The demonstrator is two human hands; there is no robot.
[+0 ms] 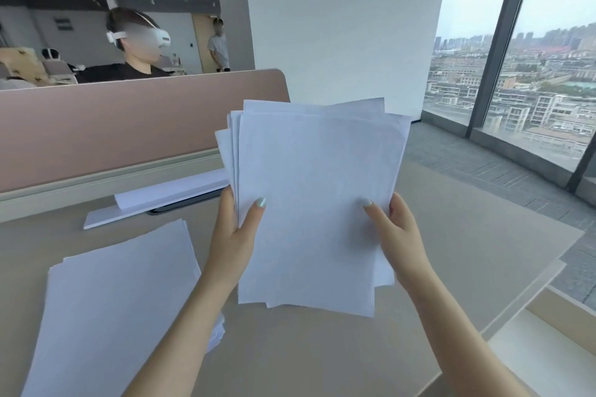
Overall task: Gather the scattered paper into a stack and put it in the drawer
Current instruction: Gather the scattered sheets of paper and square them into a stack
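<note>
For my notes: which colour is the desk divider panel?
Dusty pink divider panel, seen best in the head view.

A high-rise open-plan office: a beige bench (451, 235) backed by a pink divider panel (129, 126), a person in a headset (138, 42) seated beyond it, and floor-to-ceiling windows (548, 74) overlooking city buildings.

No readable text, labels or numbers anywhere.

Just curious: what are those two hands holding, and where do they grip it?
A loose sheaf of paper, held upright above the desk: left hand pinches its left edge, right hand its right edge, both low down.
</note>
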